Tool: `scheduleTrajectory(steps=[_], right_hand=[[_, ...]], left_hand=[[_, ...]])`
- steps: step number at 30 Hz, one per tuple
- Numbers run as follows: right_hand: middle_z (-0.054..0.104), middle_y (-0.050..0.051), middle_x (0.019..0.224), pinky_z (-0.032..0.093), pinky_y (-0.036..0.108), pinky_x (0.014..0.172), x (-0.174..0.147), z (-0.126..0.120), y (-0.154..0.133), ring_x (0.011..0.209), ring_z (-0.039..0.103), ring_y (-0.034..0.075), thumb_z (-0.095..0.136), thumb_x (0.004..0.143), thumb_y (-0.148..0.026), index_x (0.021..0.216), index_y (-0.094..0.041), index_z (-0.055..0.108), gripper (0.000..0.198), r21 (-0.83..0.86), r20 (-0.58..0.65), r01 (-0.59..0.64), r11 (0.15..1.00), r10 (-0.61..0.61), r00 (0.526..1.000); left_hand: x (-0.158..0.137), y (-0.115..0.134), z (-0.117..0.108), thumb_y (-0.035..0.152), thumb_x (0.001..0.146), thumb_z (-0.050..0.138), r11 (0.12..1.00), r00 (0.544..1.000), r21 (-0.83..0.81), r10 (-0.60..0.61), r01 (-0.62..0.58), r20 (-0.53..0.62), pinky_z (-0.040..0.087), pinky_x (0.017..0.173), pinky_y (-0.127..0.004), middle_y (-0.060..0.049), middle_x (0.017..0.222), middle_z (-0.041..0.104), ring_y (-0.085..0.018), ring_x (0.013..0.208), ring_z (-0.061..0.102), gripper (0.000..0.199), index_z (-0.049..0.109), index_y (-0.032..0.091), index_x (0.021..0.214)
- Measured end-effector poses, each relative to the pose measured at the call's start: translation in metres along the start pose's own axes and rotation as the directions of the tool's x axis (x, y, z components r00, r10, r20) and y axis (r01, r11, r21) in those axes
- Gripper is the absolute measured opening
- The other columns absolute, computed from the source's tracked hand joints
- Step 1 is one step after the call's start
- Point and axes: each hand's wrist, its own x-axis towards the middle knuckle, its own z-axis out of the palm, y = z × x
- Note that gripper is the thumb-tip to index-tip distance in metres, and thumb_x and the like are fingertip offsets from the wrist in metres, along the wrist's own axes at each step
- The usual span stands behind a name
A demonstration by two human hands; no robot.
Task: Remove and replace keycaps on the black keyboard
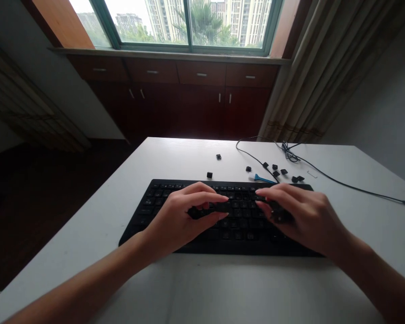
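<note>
Two hands worked over a black keyboard with loose keycaps behind it

The black keyboard [240,215] lay across the centre of the frame on a white bench [195,288]. The left hand [180,211] was over its middle, the thumb and forefinger apart at the tips; whether the dark patch between those fingers [207,197] was a gripped cap or the keyboard beneath could not be told. The right hand [302,209] was over the keyboard's right part, its thumb and forefinger tips slightly apart, and dimness hid whether they pinched anything.

Beyond the keyboard's far edge, one loose keycap [218,156] lay just above the centre of the frame, another [209,175] below it, near the keyboard. Several more keycaps [284,171] were scattered right of centre, around a blue-handled brush [263,179]. A thin bent wire [312,174] lay to their right. A black cable [351,183], bunched partway, ran to the right edge. In the upper part stood a reddish-brown cabinet [189,105] under a green-framed window [190,27], with curtains [300,90] at either side.
</note>
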Motion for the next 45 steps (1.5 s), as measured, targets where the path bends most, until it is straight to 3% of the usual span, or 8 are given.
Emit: scheduleTrajectory(steps=[4,9,14,20,25,28,35,45], right_hand=[[0.076,0.009,0.11,0.059,0.029,0.065,0.0,0.014,-0.023,0.082,0.074,0.018,0.066,0.095,-0.021,0.127,-0.021,0.064,0.032,0.105,0.006,0.138,0.985,-0.14,0.99],[0.076,0.012,0.114,0.061,0.029,0.068,0.0,0.016,-0.029,0.091,0.075,0.019,0.066,0.096,-0.018,0.126,-0.016,0.066,0.03,0.189,-0.037,0.192,0.963,-0.188,0.981],[0.079,0.009,0.111,0.063,0.031,0.073,0.001,0.014,-0.024,0.092,0.076,0.02,0.063,0.098,-0.017,0.124,-0.02,0.066,0.026,0.282,-0.002,0.169,0.944,-0.175,0.985],[0.079,0.008,0.11,0.062,0.028,0.077,0.004,0.014,-0.026,0.096,0.076,0.018,0.068,0.095,-0.017,0.121,-0.019,0.067,0.025,0.373,-0.027,0.133,0.918,-0.133,0.991],[0.076,0.007,0.115,0.059,0.023,0.078,0.001,-0.002,-0.01,0.094,0.074,0.014,0.067,0.094,-0.01,0.124,-0.018,0.067,0.031,0.463,0.159,0.068,0.884,-0.159,0.974],[0.077,0.005,0.112,0.056,0.023,0.075,-0.003,-0.01,0.0,0.09,0.073,0.012,0.071,0.092,-0.011,0.122,-0.019,0.069,0.031,0.45,0.199,0.049,0.892,-0.154,0.968],[0.078,0.006,0.109,0.048,0.03,0.06,-0.004,-0.009,-0.009,0.073,0.066,0.015,0.068,0.095,-0.014,0.119,-0.015,0.07,0.024,0.354,0.226,0.215,0.91,-0.307,0.924],[0.076,0.008,0.106,0.047,0.03,0.06,-0.005,-0.008,-0.01,0.072,0.065,0.014,0.066,0.096,-0.015,0.114,-0.014,0.072,0.02,0.313,0.226,0.232,0.921,-0.309,0.924]], left_hand=[[-0.002,0.0,0.003,0.033,0.088,0.078,1.0,1.0,0.024,0.017,-0.017,-0.001,0.056,0.068,-0.024,-0.004,0.102,0.072,-0.015,0.08,0.066,0.02,0.077,0.026,0.107],[-0.004,0.002,0.01,0.027,0.093,0.073,0.982,0.982,0.069,0.172,-0.177,0.073,0.057,0.085,-0.03,-0.006,0.105,0.075,-0.019,0.093,0.068,0.023,0.076,0.027,0.116],[-0.007,0.005,0.015,0.023,0.097,0.067,0.98,0.977,0.061,0.183,-0.19,0.113,0.056,0.087,-0.033,-0.006,0.112,0.075,-0.021,0.095,0.067,0.031,0.072,0.03,0.127],[-0.007,0.009,0.016,0.019,0.097,0.066,0.975,0.971,0.04,0.212,-0.217,0.107,0.056,0.089,-0.032,-0.004,0.115,0.076,-0.019,0.097,0.068,0.031,0.071,0.028,0.126],[-0.008,0.007,0.019,0.021,0.096,0.068,0.95,0.949,0.064,0.297,-0.305,0.109,0.057,0.084,-0.033,-0.006,0.112,0.076,-0.018,0.091,0.067,0.03,0.069,0.023,0.126],[-0.009,0.005,0.021,0.019,0.095,0.069,0.924,0.926,0.107,0.352,-0.367,0.14,0.058,0.084,-0.032,-0.007,0.112,0.076,-0.018,0.092,0.066,0.026,0.071,0.019,0.121],[-0.01,0.008,0.018,0.016,0.095,0.067,0.861,0.876,0.203,0.416,-0.466,0.245,0.057,0.085,-0.035,-0.006,0.116,0.074,-0.02,0.095,0.064,0.02,0.074,0.018,0.113],[-0.01,0.009,0.019,0.014,0.094,0.066,0.857,0.872,0.213,0.413,-0.47,0.262,0.056,0.083,-0.035,-0.006,0.115,0.073,-0.02,0.093,0.062,0.019,0.074,0.018,0.111]])
